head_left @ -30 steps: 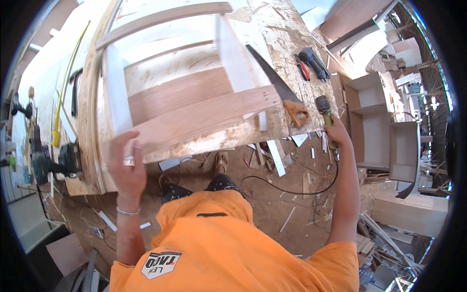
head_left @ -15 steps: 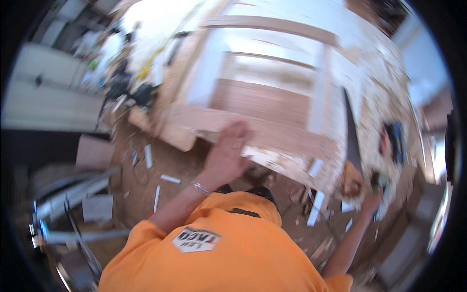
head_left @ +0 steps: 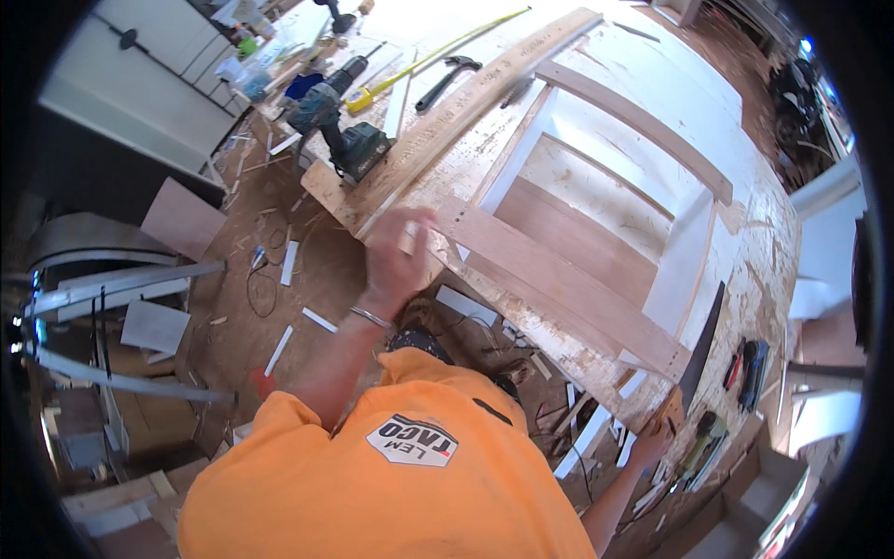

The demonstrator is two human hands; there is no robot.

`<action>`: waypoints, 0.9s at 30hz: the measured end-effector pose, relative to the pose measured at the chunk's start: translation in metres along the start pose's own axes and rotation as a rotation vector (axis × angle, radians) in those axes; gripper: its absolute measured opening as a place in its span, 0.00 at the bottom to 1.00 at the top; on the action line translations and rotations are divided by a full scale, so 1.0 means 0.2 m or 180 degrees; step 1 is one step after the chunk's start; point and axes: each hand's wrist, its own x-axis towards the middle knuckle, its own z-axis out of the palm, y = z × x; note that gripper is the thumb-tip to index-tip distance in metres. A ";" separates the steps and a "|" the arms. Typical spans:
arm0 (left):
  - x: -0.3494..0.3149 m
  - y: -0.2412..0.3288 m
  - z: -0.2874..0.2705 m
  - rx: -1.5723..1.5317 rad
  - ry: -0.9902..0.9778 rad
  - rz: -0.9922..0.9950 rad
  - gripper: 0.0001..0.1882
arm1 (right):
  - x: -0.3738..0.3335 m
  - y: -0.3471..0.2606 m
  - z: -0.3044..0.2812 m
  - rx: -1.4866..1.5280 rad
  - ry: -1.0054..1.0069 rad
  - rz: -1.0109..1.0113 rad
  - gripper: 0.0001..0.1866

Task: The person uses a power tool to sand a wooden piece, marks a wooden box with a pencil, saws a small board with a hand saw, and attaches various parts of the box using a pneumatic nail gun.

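A wooden frame (head_left: 559, 256) with a reddish-brown front board lies on the workbench before me. My left hand (head_left: 396, 261), a metal bracelet at its wrist, is by the left end of that board, fingers bent and apart, nothing seen in them. Whether the fingertips touch the wood I cannot tell. At the bench's right front corner my right hand (head_left: 655, 440) is closed around the wooden handle of a handsaw (head_left: 701, 349). The dark saw blade points away from me, beside the frame's right end. My grip is partly hidden by the handle.
Left of the frame lie a long plank (head_left: 475, 107), a cordless drill (head_left: 340, 135), a hammer (head_left: 447, 82) and a yellow tape measure (head_left: 360, 99). Pliers (head_left: 736, 365) and a dark blue tool (head_left: 754, 373) lie right of the saw. White offcuts (head_left: 587, 443) litter the floor.
My left hand has moved left off the middle of the front board to its left end. My right hand has come from beside the green-handled tool onto the saw handle. The view has turned.
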 end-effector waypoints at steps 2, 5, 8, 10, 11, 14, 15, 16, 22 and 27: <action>0.13 -0.27 -0.03 -0.0126 -0.0030 -0.0421 0.06 | -0.02 0.11 0.11 -0.0283 0.0354 -0.0226 0.23; 0.23 -0.64 -0.04 -0.0745 -0.0798 -0.1043 0.15 | -0.11 0.15 0.15 0.0321 0.0866 0.0420 0.24; 0.10 -1.00 -0.11 -0.0466 -0.1240 -0.1207 0.15 | -0.35 -0.28 0.15 0.0294 0.1036 0.1032 0.20; 0.08 -1.05 -0.13 -0.0298 -0.1768 -0.0797 0.14 | -0.50 -0.62 0.12 0.0452 0.0670 0.1077 0.21; 0.11 -1.19 -0.09 -0.0226 -0.2086 -0.0472 0.13 | -0.58 -0.70 0.15 0.0480 0.0629 0.0927 0.22; 0.16 -1.18 -0.12 -0.0324 -0.2863 -0.0275 0.12 | -0.62 -0.85 0.19 0.0836 0.0589 0.0773 0.25; 0.15 -1.14 -0.14 -0.0391 -0.2995 -0.0273 0.12 | -0.59 -0.85 0.19 0.0984 0.0575 0.0739 0.27; 0.15 -1.11 -0.17 -0.0412 -0.3110 -0.0285 0.12 | -0.52 -0.86 0.20 0.0820 0.0655 0.0862 0.28; 0.15 -1.03 -0.38 -0.0115 -0.3217 -0.0280 0.13 | -0.12 -0.36 0.64 -0.1977 -0.0208 -0.0627 0.33; -0.13 -0.94 -0.63 0.0096 -0.3413 -0.0859 0.16 | -0.34 -0.82 0.50 0.1372 0.1245 0.1602 0.28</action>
